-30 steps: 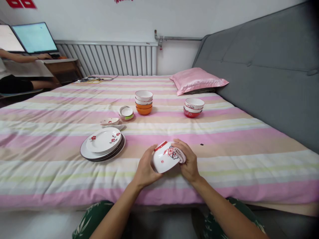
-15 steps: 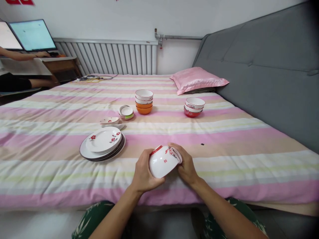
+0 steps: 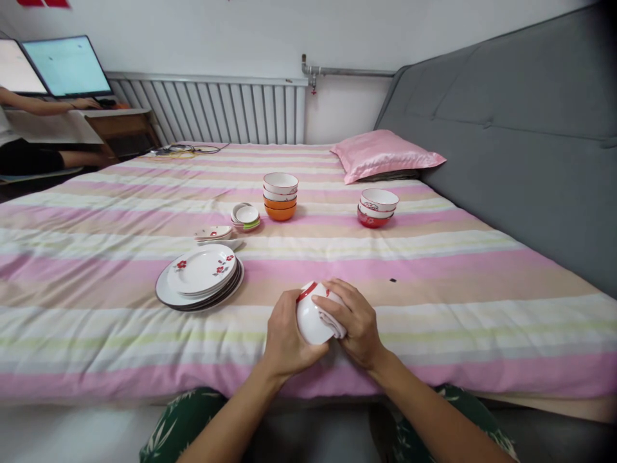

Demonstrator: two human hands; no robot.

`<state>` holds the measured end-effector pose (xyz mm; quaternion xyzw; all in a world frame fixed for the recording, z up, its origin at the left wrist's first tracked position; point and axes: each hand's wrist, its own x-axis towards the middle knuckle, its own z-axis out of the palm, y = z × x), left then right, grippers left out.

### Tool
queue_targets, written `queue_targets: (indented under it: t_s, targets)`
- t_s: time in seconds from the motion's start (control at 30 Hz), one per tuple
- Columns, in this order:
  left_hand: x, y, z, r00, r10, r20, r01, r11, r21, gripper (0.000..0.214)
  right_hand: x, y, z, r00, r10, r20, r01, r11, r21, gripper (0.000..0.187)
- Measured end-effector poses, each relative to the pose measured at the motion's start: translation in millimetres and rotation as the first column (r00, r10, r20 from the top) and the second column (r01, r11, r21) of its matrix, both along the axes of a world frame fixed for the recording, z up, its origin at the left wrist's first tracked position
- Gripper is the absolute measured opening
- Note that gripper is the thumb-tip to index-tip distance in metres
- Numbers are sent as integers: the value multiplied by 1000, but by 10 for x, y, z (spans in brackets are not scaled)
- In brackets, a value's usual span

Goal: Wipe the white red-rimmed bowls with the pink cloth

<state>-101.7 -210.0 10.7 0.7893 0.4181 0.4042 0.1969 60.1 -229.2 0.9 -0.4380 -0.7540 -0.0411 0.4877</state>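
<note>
Head view: left hand [image 3: 286,337] clasps bowl [image 3: 311,321], red markings [image 3: 307,291] part-hidden, right hand [image 3: 359,325] clutching cloth [image 3: 334,324] against it

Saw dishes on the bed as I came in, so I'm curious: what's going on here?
A person at the edge of the striped bed has a white bowl tilted in the left hand, while the right hand holds a folded cloth against it. A stack of plates sits to the left. Farther back are two stacks of bowls, one white over orange, the other white over red.
</note>
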Motion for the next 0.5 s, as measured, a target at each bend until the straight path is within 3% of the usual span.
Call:
queue_targets:
  t_s: [0.27, 0.5]
  targets:
    - [-38, 95, -33, 994, -104, -17, 105, 991, 87, 81, 63, 31, -6, 987, 5, -160, -17, 997, -70, 34]
    - [-73, 251, -198, 990, -140, -28, 139, 990, -30, 89, 172, 139, -97, 906, -29, -422, -58, 980, -190, 41]
